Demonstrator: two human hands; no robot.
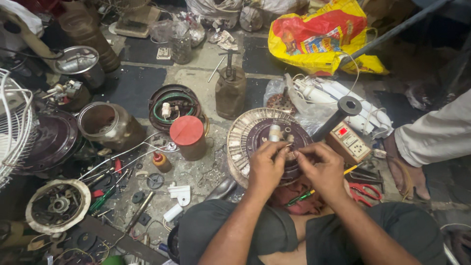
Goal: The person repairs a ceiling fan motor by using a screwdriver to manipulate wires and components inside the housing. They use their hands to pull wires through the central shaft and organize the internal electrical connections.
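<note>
A round fan motor stator (255,128) with pale windings and a dark centre rests against my knees. My left hand (266,164) and my right hand (321,164) meet over its near edge, fingertips pinched together on a thin wire (289,147) coming off the windings. A white shaft stub (274,132) stands at the stator's middle. A black socket wrench (338,115) leans just behind my right hand.
A red-lidded jar (188,136), a brown oil can (230,91), an open metal tin (109,125), a coil in a round housing (172,105), loose screwdrivers (105,194), a switchboard (348,142), red scissors (365,192), a yellow bag (319,37). Another person's foot (407,172) stands at right.
</note>
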